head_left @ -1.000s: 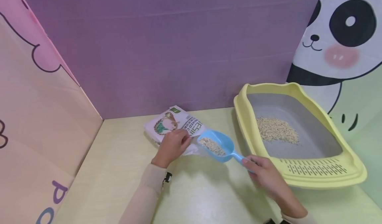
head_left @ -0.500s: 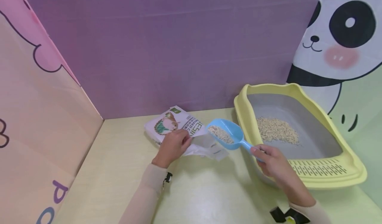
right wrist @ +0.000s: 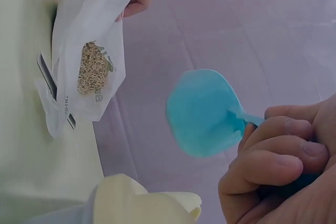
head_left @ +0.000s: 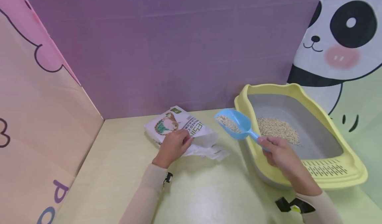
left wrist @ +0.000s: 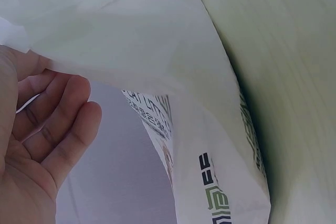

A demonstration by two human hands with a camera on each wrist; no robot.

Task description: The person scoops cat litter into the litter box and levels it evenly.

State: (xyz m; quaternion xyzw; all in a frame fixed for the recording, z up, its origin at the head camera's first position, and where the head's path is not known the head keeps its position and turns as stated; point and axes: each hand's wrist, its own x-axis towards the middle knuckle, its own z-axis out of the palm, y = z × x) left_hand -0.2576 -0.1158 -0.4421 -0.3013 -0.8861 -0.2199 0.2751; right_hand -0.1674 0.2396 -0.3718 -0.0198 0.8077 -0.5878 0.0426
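Note:
My right hand [head_left: 282,152] grips the handle of a blue scoop [head_left: 243,124], held in the air just left of the litter box. Pale pellets [head_left: 229,123] lie in the scoop's bowl; the right wrist view shows only its underside [right wrist: 202,114]. With thumb and fingers my left hand [head_left: 173,147] pinches the edge of the mouth of a white cat litter bag [head_left: 179,121], printed with a picture and lettering. Seen from the left wrist, the raised bag edge [left wrist: 131,30] spreads over the fingers. Through the mouth, pellets [right wrist: 93,69] show inside the bag in the right wrist view.
A yellow-rimmed litter box [head_left: 322,181] with a grey inside stands at the right, a patch of pellets [head_left: 277,129] on its floor. Behind the pale table [head_left: 119,184] rises a purple backdrop [head_left: 167,51]. Printed panels close off both sides, a panda [head_left: 343,56] on the right one.
My right hand has lifted the loaded scoop away from the bag's mouth, moving up and right toward the litter box. The left hand stays in place on the bag.

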